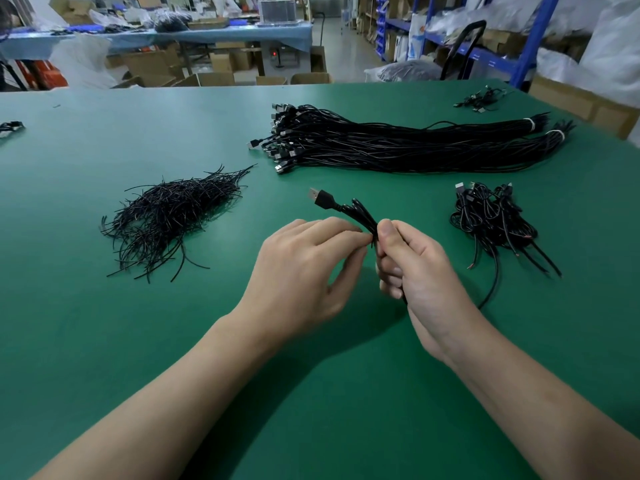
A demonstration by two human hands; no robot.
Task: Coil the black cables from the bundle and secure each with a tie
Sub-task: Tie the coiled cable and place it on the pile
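A folded black USB cable (349, 207) is held above the green table (104, 341), its plug pointing up and left. My right hand (415, 271) grips the folded cable in its curled fingers, and a loose end trails down to the right. My left hand (304, 275) pinches at the cable's middle, right beside the right thumb; whether a tie is in the pinch I cannot tell. A long bundle of black cables (398, 143), bound with white bands at its right end, lies farther back. A heap of black wire ties (166, 216) lies to the left.
A small pile of coiled cables (491, 216) lies on the right of the table. A few loose cables (481, 100) lie at the far right corner, another bit at the left edge (12, 128). Beyond the table stand cardboard boxes, a blue-covered bench and blue shelves.
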